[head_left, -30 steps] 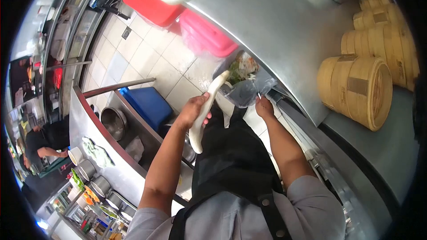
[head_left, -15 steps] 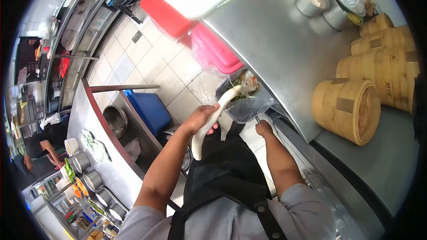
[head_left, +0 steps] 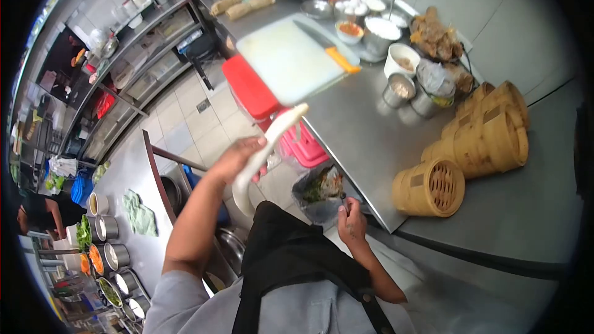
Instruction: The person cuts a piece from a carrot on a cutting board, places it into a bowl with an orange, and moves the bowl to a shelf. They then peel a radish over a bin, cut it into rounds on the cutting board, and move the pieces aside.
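My left hand [head_left: 240, 162] is wrapped round the middle of a long, pale, peeled daikon radish [head_left: 281, 125], raised at a slant. A thin strip hangs near its upper end. Lower and to the right, my right hand [head_left: 351, 221] grips a small dark-handled tool that looks like a peeler [head_left: 344, 197]; its working end is hard to make out. Just beyond that hand is a bag-lined waste bin [head_left: 303, 201] with green and pale scraps inside. The radish's upper end is close to the corner of the steel counter [head_left: 352, 114].
A white cutting board [head_left: 278, 62] holds an orange-handled knife [head_left: 340, 60]. Bamboo steamers [head_left: 427, 188] stand at right, near metal bowls. Red tubs [head_left: 250, 89] sit below the counter edge. Ingredient pots [head_left: 106, 227] line the left table; another person [head_left: 52, 213] is beyond them.
My view has tilted up, showing more of the counter. My left hand has lifted the radish up and left, away from above the bin. My right hand still holds the tool, near the bin.
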{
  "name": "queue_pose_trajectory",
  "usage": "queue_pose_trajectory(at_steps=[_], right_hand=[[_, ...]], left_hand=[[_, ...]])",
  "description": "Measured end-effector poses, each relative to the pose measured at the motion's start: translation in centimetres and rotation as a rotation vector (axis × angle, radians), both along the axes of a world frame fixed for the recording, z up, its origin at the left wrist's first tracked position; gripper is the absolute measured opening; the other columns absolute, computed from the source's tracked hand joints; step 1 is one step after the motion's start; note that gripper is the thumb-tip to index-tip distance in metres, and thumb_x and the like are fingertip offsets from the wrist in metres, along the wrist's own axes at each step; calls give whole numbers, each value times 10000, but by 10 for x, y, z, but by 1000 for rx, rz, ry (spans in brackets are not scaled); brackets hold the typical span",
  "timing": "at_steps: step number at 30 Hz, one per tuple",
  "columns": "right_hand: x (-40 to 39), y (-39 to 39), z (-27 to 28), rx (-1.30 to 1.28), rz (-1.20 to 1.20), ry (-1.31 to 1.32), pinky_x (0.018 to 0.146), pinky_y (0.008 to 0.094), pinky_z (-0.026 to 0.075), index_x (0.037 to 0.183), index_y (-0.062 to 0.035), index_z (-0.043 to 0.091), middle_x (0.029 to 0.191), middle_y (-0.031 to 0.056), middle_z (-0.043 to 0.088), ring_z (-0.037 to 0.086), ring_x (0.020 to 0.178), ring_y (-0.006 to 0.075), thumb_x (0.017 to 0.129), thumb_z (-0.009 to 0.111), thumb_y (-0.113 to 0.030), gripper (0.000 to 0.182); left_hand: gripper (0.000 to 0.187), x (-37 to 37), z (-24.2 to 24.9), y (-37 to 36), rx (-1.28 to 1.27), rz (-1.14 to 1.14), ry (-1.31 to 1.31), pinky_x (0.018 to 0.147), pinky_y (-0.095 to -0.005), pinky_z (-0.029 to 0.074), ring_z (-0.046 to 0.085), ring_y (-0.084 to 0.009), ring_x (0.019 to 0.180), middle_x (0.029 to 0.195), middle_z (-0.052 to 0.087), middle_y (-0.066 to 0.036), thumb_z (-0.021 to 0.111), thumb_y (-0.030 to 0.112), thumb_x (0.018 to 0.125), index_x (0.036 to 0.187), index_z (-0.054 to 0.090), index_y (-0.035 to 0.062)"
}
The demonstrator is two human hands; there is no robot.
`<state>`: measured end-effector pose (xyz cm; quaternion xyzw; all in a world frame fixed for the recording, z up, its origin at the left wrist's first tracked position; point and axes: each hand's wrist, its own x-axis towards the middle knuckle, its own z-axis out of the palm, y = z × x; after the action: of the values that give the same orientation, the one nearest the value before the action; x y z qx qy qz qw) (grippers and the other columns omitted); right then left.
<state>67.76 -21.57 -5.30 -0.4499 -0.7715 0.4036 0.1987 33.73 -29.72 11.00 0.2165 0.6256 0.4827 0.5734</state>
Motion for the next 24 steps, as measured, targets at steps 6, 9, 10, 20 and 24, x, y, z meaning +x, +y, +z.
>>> queue_pose_trajectory(at_steps=[6,9,10,20,24], right_hand=[[-41,87,6,463,-242,-145,921,495,425,1133,-18,582,1062,189,571,539,1038,398,872,654,-197,324],[-54,122,-5,440,-335,-270,949,497,408,1152,-15,591,1116,196,569,527,1088,397,854,677,-215,369],[-59,131,-4,435,-341,-275,949,497,408,1152,-15,591,1116,196,569,527,1088,397,854,677,-215,369],[-288,250,72,498,-293,-96,1034,495,385,1351,11,466,1265,240,529,486,1201,421,880,680,-223,567],[-364,308,53,512,-330,-234,1050,475,397,1382,-10,435,1281,227,520,491,1209,407,863,689,-172,600]], left_hand=[[316,-98,60,89,277,-80,544,477,-236,477,600,-86,551,701,636,-39,622,379,987,1035,631,67],[345,-156,36,139,346,-160,860,550,-301,515,632,-115,632,735,649,-47,690,381,940,1045,654,54],[390,-179,13,156,345,-183,1083,603,-343,525,658,-170,673,760,668,-73,721,405,907,1053,657,49],[561,-326,-13,272,332,-290,1425,715,-452,536,691,-378,821,896,716,-175,742,540,820,1121,656,75],[578,-346,-46,285,294,-588,1709,671,-433,550,696,-312,744,799,686,-138,606,634,865,1072,654,96]])
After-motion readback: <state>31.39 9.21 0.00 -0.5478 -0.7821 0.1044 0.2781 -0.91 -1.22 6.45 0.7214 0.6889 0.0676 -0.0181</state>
